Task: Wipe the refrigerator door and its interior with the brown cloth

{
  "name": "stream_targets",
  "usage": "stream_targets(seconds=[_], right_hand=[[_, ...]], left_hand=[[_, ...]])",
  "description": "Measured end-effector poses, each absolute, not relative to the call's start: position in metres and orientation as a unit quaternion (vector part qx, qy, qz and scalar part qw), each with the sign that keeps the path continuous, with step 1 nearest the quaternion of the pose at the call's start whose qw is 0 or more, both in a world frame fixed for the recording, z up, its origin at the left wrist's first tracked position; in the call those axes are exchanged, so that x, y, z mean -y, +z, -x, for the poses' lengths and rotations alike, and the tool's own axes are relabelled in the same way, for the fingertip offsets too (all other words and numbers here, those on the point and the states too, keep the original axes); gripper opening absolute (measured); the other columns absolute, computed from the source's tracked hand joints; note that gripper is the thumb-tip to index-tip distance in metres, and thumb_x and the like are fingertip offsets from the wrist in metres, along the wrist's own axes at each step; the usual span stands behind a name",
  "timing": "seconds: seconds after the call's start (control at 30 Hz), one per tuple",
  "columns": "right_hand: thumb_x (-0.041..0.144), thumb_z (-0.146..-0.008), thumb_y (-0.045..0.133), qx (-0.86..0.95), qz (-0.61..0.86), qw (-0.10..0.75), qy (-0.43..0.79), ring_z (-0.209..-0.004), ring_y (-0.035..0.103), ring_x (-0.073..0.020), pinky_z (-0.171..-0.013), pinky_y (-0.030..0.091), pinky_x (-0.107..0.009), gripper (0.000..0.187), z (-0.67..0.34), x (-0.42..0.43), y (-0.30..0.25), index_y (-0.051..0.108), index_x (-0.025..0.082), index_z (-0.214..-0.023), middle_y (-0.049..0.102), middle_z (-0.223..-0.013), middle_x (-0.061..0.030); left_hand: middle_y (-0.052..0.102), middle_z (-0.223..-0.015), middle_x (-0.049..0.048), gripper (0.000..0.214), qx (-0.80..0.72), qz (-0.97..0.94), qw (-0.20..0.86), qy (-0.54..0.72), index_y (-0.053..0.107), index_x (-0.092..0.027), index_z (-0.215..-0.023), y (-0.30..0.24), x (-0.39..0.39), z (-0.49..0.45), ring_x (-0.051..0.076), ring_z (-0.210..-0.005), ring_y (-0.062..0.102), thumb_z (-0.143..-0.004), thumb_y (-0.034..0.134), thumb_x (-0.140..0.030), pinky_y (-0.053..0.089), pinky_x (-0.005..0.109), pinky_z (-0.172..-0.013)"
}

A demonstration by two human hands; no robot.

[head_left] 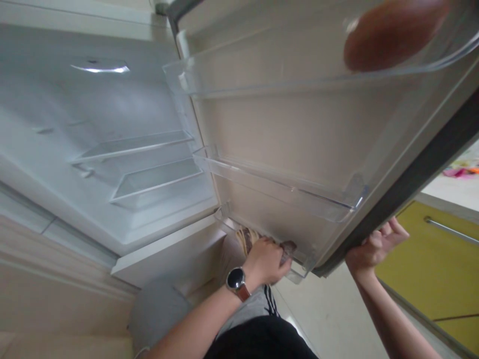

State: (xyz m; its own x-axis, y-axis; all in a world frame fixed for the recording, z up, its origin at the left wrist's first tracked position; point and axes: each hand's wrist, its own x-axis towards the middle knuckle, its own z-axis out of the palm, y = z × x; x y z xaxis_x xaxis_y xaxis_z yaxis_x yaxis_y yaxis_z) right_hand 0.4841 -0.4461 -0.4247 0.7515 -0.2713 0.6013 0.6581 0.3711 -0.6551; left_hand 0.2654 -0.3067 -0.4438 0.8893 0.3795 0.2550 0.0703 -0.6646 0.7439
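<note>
My left hand (265,260), with a watch (235,278) on its wrist, is closed around a crumpled brown and yellow striped cloth (247,239). It is at the lowest clear bin (297,275) of the open refrigerator door (284,129), and its fingers partly hide the cloth. My right hand (376,244) grips the door's dark outer edge near the lower corner, with its fingers curled. Above, the middle door bin (277,192) holds nothing I can see. A blurred reddish-brown oval thing (389,37) sits in the top door bin (262,85).
On the left is the white refrigerator interior (149,109) with glass shelves (157,177) and a lit lamp (101,67). A white drawer front (175,254) juts out below. Yellow cabinets (430,269) under a white counter (460,189) stand behind my right hand.
</note>
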Motion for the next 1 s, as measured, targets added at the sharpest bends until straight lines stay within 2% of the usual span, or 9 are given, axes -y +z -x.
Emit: stream_targets(seconds=[0.07,0.13,0.4,0.6,0.8,1.0], right_hand=[[0.062,-0.07,0.065,0.198,0.476,0.809,-0.281,-0.073,0.047,-0.0203,-0.074,0.04,-0.035,0.053,-0.484,0.446,-0.425,0.049,0.026,-0.105,0.046,-0.079,0.0042],[0.061,-0.069,0.065,0.199,0.47,0.814,-0.277,-0.072,0.047,-0.0197,-0.073,0.039,-0.034,0.054,-0.484,0.447,-0.426,0.048,0.025,-0.105,0.046,-0.079,0.0044],[0.057,-0.075,0.066,0.228,0.455,0.808,-0.298,-0.069,0.047,-0.0185,-0.068,0.039,-0.033,0.046,-0.484,0.447,-0.428,0.049,0.024,-0.103,0.051,-0.078,0.004],[0.057,-0.075,0.066,0.23,0.456,0.806,-0.299,-0.069,0.05,-0.0183,-0.07,0.04,-0.033,0.047,-0.486,0.447,-0.428,0.05,0.024,-0.103,0.052,-0.077,0.0049],[0.057,-0.077,0.065,0.236,0.463,0.796,-0.309,-0.075,0.05,-0.0194,-0.072,0.041,-0.034,0.047,-0.498,0.447,-0.433,0.051,0.023,-0.107,0.051,-0.083,0.0024],[0.053,-0.075,0.06,0.251,0.477,0.791,-0.289,-0.08,0.055,-0.0179,-0.078,0.047,-0.035,0.048,-0.523,0.443,-0.428,0.05,0.022,-0.111,0.051,-0.087,0.0031]], left_hand=[[0.062,-0.068,0.01,0.032,-0.105,-0.86,0.456,0.203,0.054,-0.025,-0.058,-0.446,0.324,-0.27,0.037,-0.096,0.067,-0.081,0.074,-0.036,0.039,0.051,-0.111],[0.062,-0.069,0.0104,0.032,-0.094,-0.86,0.462,0.197,0.055,-0.025,-0.059,-0.447,0.33,-0.271,0.038,-0.097,0.067,-0.082,0.073,-0.037,0.038,0.052,-0.112],[0.07,-0.086,0.0135,0.023,-0.117,-0.941,0.264,0.175,0.067,-0.02,-0.078,-0.45,0.265,-0.251,0.032,-0.091,0.068,-0.093,0.063,-0.037,0.044,0.045,-0.1],[0.073,-0.092,0.0137,0.029,-0.201,-0.96,0.107,0.163,0.07,-0.017,-0.087,-0.457,0.192,-0.23,0.03,-0.096,0.068,-0.101,0.05,-0.033,0.045,0.043,-0.097],[0.074,-0.093,0.0133,0.032,-0.204,-0.967,0.046,0.144,0.07,-0.015,-0.089,-0.452,0.196,-0.233,0.03,-0.097,0.069,-0.104,0.05,-0.033,0.045,0.043,-0.097],[0.074,-0.102,0.0119,0.03,-0.162,-0.977,0.034,0.137,0.065,-0.016,-0.113,-0.441,0.236,-0.249,0.029,-0.1,0.069,-0.104,0.054,-0.042,0.047,0.043,-0.097]])
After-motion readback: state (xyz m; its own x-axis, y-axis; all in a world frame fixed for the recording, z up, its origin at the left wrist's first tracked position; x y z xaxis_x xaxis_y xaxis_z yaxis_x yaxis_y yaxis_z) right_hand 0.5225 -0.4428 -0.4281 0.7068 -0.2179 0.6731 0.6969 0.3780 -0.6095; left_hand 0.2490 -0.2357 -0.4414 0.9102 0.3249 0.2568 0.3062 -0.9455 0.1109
